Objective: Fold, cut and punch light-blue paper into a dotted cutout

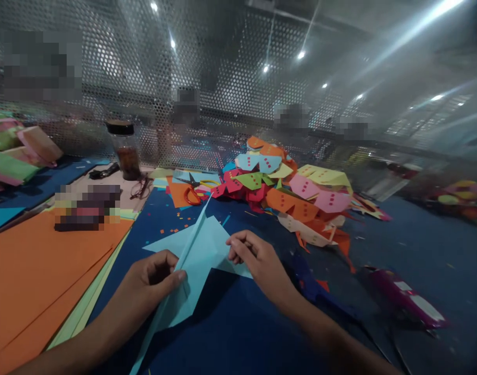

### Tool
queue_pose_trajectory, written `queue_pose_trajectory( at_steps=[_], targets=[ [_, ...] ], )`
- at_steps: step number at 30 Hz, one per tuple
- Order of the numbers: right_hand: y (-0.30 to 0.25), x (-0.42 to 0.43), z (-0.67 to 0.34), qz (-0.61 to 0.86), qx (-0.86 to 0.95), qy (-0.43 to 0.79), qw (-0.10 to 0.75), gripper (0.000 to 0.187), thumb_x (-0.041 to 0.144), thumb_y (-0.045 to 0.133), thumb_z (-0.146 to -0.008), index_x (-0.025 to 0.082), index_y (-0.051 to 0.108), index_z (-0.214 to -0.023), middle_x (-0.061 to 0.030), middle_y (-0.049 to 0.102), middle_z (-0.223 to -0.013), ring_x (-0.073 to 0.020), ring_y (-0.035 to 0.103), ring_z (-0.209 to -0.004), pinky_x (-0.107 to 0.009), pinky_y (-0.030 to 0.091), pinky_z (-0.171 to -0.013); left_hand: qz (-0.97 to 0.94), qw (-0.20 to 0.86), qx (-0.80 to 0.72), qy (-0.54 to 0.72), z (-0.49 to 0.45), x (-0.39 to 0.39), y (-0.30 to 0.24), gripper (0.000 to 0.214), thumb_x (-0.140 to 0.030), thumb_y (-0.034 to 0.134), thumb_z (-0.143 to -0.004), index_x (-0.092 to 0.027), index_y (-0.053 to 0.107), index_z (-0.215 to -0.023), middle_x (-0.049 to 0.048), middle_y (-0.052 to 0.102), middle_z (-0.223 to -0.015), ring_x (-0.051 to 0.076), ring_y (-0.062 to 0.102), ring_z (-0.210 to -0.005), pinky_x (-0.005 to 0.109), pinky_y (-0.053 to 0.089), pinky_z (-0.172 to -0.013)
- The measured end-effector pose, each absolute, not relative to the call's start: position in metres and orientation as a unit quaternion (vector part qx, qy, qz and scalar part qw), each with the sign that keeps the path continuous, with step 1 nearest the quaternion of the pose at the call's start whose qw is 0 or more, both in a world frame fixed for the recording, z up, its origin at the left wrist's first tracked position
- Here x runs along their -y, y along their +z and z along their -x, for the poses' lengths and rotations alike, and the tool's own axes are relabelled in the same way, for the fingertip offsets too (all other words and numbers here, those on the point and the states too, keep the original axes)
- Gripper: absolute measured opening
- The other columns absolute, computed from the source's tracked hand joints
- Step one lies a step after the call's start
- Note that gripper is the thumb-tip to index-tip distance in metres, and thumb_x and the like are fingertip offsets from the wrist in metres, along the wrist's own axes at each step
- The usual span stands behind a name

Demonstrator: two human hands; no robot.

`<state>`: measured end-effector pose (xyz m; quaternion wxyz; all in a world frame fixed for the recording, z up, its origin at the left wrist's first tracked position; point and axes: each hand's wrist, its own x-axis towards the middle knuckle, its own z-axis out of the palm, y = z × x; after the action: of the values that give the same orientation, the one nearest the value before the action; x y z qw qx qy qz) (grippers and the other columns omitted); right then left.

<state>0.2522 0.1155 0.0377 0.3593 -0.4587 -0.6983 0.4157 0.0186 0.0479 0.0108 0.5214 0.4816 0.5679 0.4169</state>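
Observation:
A light blue folded paper (205,245) with pointed wings and a raised crease is held a little above the dark blue tabletop. My left hand (158,276) pinches it along the raised crease, thumb on top. On the other side, my right hand (248,255) is closed at the edge of the right wing, fingers curled and pressed together; its fingertips partly hide that edge. Beyond my hands lies a heap of folded, multicoloured paper pieces (301,192) with small red marks. Scissors with orange handles (192,195) lie left of the heap.
Large orange sheets (47,265) are stacked on the left, with a blurred dark object (93,205) on them. A lidded jar of brown liquid (127,156) stands behind. A blue tool (314,286), seemingly a hot glue gun, and a purple item (406,299) lie right. Perforated metal panel (223,120) behind.

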Motion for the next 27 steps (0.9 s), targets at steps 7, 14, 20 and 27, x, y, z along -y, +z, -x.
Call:
queue_pose_trajectory(
  at_steps=[7,14,20,27],
  targets=[
    [0.066,-0.194,-0.214,0.465,0.830,0.183,0.246,0.016,0.017,0.049,-0.097,0.016,0.064,-0.103,-0.0042,0.073,-0.094,-0.0133,0.068,-0.084,-0.023,0.049,-0.076,-0.480,0.499,-0.565,0.448,-0.021,-0.049,0.009,0.038,-0.054,0.073,-0.072,-0.021,0.054,-0.072,-0.0059,0.042,-0.060,0.012,0.038,-0.055,0.022,0.029,-0.051],
    [0.052,-0.294,-0.155,0.491,0.865,-0.007,0.108,0.020,0.022,0.051,-0.101,0.017,0.067,-0.110,-0.0098,0.068,-0.120,-0.0214,0.063,-0.113,-0.034,0.050,-0.095,-0.466,0.494,-0.563,0.471,-0.024,-0.049,0.006,0.038,-0.054,0.074,-0.071,-0.021,0.055,-0.070,-0.0057,0.044,-0.057,0.011,0.038,-0.052,0.021,0.029,-0.048],
    [0.033,-0.339,-0.137,0.529,0.846,-0.067,0.005,0.037,0.035,0.063,-0.097,0.015,0.059,-0.128,-0.0117,0.061,-0.128,-0.0243,0.064,-0.108,-0.045,0.056,-0.091,-0.463,0.476,-0.578,0.474,-0.023,-0.051,0.009,0.035,-0.049,0.076,-0.071,-0.020,0.057,-0.068,-0.0059,0.044,-0.058,0.011,0.040,-0.053,0.021,0.031,-0.050],
    [0.044,-0.355,-0.126,0.529,0.848,-0.039,-0.017,0.037,0.036,0.063,-0.097,0.016,0.059,-0.127,-0.0105,0.061,-0.127,-0.0238,0.064,-0.107,-0.045,0.056,-0.090,-0.456,0.468,-0.596,0.468,-0.021,-0.054,0.009,0.035,-0.050,0.076,-0.069,-0.021,0.056,-0.066,-0.0058,0.046,-0.054,0.011,0.040,-0.050,0.022,0.033,-0.049]
  ],
)
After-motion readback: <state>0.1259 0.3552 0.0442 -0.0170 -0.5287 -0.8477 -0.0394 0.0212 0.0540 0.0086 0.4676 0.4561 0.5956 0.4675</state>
